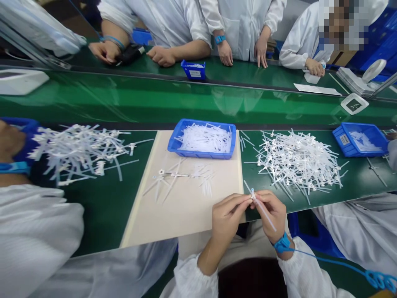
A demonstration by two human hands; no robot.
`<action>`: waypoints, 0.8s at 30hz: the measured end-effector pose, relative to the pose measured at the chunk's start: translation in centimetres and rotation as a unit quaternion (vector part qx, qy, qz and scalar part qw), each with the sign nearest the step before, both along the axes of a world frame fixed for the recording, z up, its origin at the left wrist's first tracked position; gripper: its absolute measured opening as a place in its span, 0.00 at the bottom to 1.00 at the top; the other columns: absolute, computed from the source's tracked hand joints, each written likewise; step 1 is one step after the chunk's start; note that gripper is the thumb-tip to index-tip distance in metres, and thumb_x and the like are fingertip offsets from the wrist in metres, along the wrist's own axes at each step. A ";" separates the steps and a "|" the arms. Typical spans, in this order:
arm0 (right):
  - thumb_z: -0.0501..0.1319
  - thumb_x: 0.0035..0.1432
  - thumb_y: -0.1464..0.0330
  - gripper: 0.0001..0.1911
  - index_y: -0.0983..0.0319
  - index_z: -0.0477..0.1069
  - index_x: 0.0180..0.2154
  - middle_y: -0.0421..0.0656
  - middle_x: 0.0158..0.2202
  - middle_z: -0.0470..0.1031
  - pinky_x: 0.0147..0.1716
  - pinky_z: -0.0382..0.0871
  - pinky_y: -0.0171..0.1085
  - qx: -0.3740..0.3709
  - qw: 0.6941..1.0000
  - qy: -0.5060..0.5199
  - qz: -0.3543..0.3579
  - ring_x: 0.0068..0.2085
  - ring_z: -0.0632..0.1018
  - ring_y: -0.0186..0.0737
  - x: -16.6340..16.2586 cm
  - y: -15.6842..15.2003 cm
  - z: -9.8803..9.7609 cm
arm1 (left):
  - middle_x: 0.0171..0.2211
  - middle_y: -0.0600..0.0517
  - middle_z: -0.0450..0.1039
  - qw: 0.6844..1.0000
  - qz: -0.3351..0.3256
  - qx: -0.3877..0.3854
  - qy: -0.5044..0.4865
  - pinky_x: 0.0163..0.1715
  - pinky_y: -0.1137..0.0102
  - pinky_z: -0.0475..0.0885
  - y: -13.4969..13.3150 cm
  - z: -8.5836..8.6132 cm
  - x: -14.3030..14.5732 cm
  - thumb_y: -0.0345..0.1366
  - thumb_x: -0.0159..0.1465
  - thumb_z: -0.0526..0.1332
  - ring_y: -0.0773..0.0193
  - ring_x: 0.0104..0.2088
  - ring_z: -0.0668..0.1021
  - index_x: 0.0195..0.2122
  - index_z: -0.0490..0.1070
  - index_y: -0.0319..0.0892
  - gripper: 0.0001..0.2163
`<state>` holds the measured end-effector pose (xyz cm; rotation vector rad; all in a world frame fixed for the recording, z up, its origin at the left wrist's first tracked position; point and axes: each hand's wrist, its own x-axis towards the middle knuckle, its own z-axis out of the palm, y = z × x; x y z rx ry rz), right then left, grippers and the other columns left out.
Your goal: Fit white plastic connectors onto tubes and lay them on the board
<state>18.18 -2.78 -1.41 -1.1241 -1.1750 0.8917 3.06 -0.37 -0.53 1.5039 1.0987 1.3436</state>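
Tube, thin clear plastic, white fitting near its upper end. Long axis diagonal: upper end points away and left, over the beige mat; lower end points back toward the person. Position: just off the mat's near right corner, above the table edge. Left hand: grip pinched shut on the tube at the fitting. Right hand: grip closed round the tube's shaft.

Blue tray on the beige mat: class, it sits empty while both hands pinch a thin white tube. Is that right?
Not empty: the head view shows the blue tray on the beige mat filled with white plastic pieces. The left hand and right hand do pinch a thin white tube.
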 end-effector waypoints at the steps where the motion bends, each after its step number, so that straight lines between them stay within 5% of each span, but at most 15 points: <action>1: 0.69 0.72 0.66 0.05 0.56 0.86 0.43 0.45 0.37 0.82 0.38 0.80 0.43 -0.003 1.000 0.018 0.006 0.35 0.82 0.42 0.0 0.1 -0.1 | 0.36 0.49 0.87 1.000 -0.004 -0.005 -0.005 0.39 0.68 0.84 0.1 0.1 0.0 0.35 0.73 0.68 0.60 0.35 0.87 0.40 0.87 0.45 0.07; 9: 0.74 0.67 0.61 0.08 0.58 0.84 0.43 0.43 0.35 0.82 0.34 0.81 0.38 -0.051 0.992 0.118 0.008 0.32 0.83 0.39 0.1 0.4 -0.9 | 0.37 0.48 0.86 0.999 -0.043 -0.013 0.002 0.42 0.69 0.83 0.5 0.3 -0.3 0.35 0.72 0.68 0.60 0.37 0.86 0.40 0.85 0.42 0.06; 24: 0.72 0.70 0.64 0.05 0.57 0.86 0.41 0.45 0.38 0.82 0.39 0.81 0.42 -0.023 0.998 0.047 0.017 0.39 0.84 0.42 0.4 0.4 -0.5 | 0.36 0.49 0.87 0.999 -0.006 0.034 0.036 0.42 0.68 0.83 0.0 0.3 0.0 0.34 0.73 0.67 0.61 0.36 0.86 0.40 0.85 0.44 0.07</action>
